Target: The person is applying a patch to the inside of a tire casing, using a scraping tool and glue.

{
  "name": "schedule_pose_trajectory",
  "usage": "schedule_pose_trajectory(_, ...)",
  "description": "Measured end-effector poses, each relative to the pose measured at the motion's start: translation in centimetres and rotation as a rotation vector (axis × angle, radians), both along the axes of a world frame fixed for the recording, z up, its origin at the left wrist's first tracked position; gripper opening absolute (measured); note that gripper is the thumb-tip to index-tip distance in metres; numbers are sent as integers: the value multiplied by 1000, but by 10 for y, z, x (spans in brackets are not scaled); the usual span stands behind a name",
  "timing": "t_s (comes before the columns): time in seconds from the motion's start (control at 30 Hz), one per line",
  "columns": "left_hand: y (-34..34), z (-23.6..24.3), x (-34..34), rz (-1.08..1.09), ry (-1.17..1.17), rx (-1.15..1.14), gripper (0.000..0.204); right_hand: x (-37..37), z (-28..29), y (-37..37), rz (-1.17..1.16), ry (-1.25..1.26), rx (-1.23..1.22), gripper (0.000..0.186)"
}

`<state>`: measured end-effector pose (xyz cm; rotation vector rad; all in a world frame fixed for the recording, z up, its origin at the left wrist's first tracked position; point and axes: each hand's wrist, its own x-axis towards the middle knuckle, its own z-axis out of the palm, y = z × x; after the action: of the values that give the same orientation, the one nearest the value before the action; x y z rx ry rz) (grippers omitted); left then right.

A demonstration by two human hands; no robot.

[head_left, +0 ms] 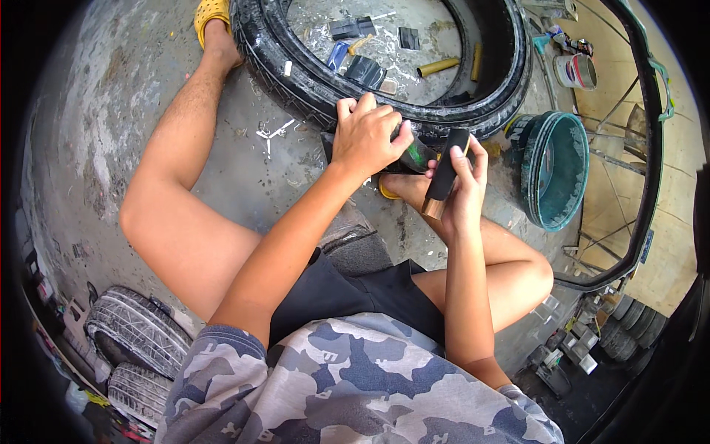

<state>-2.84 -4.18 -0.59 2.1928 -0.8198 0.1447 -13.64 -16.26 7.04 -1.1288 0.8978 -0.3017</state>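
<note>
A large black tyre lies on its side on the floor ahead of me. My left hand is closed at its near edge, fingers curled, with the thumb against a dark rubber piece that bears a green mark. The palm side of this hand is hidden. Just to the right, my right hand grips a black bar-shaped tool with a brown lower end; its exact kind does not show. The tool's upper end is close to the rubber piece and tyre.
Inside the tyre's ring lie black rubber scraps and a yellowish tube. To the right stand a teal bucket, a white pail and a black hoop-shaped rim. More tyres lie at lower left.
</note>
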Motion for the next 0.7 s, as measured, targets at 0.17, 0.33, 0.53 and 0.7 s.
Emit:
schedule_pose_trajectory(0.17,3,-1,2,-22,14,-23,33,-2,-4,10,183,41,-290,57)
schedule_pose_trajectory(0.33,6,-3,2,20,36,-56,34,-3,-9,21,425,140,-1149,49)
schedule_pose_trajectory(0.53,-4,-8,0,101,-51,-28,32,20,-28,42,292,189,-1244,48)
schedule_pose_trajectory(0.7,8,-12,-1,148,-55,-4,30,19,-27,57,334,140,-1249,48)
